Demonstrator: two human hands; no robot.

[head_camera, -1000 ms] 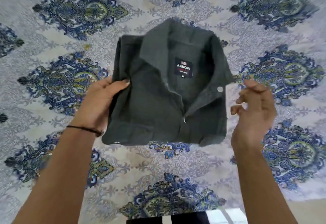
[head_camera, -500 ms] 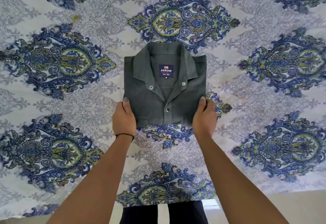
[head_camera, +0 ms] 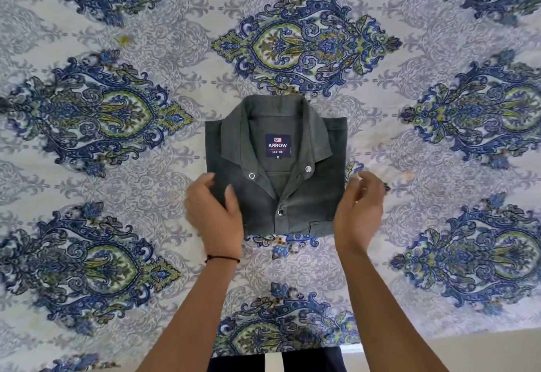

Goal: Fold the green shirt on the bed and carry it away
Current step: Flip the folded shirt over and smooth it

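Left of centre, the left hand lies spread on the lower left corner of the folded green shirt — thumb on the cloth, fingers curled past its side edge, likely to get under for lifting. The shirt lies flat at frame centre on the patterned bed, collar up, open sheet all round. At its right edge the right hand hovers open, blurred — contact cannot be told.

Dark green shirt; blue-green paisley bedsheet.
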